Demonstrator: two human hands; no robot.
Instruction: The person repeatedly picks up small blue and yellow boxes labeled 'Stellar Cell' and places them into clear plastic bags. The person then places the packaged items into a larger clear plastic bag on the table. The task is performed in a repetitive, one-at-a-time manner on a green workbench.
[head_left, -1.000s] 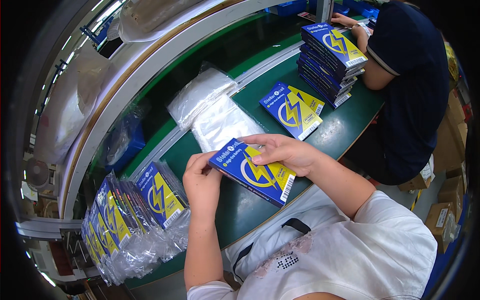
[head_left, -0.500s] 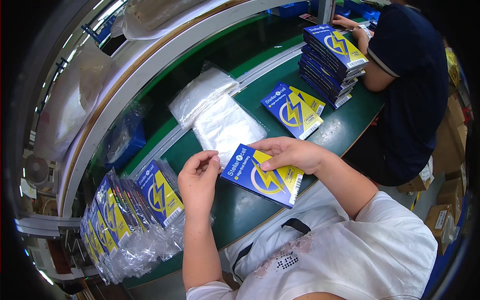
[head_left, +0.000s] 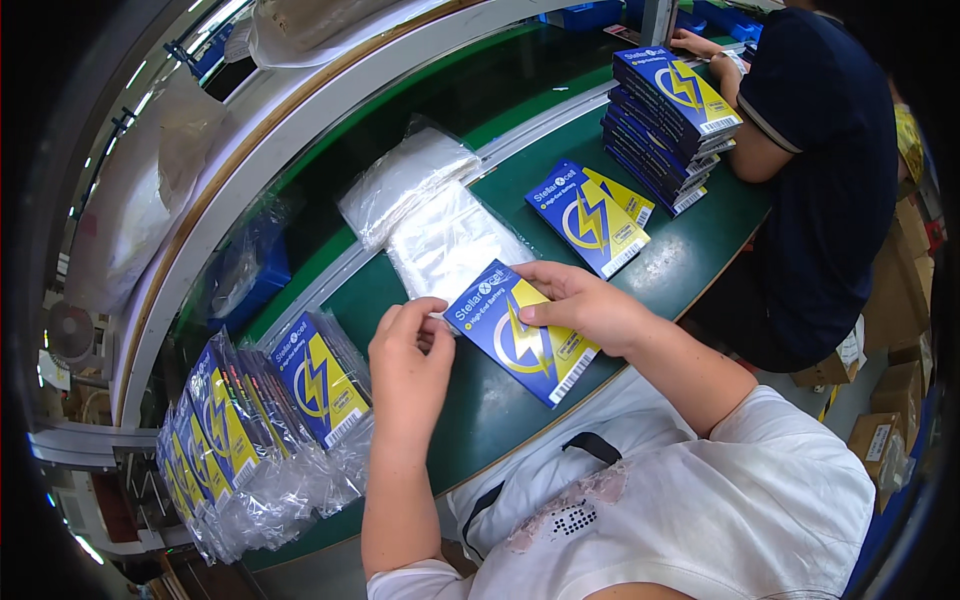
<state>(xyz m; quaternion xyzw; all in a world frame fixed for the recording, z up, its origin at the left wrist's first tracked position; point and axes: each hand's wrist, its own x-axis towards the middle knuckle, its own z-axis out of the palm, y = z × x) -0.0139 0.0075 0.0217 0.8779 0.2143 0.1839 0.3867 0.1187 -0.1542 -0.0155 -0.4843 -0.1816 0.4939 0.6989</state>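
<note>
Blue-yellow box (head_left: 522, 335) under right fingers (head_left: 545, 290)

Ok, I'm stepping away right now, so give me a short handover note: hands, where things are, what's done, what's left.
Right hand holds a blue-and-yellow box over the green table.
Left hand pinches the edge of the clear bags, by the box's corner.
Done: bagged boxes stand at the left.
Left: this box is unbagged; so are two loose boxes and a stack by a co-worker.
</note>
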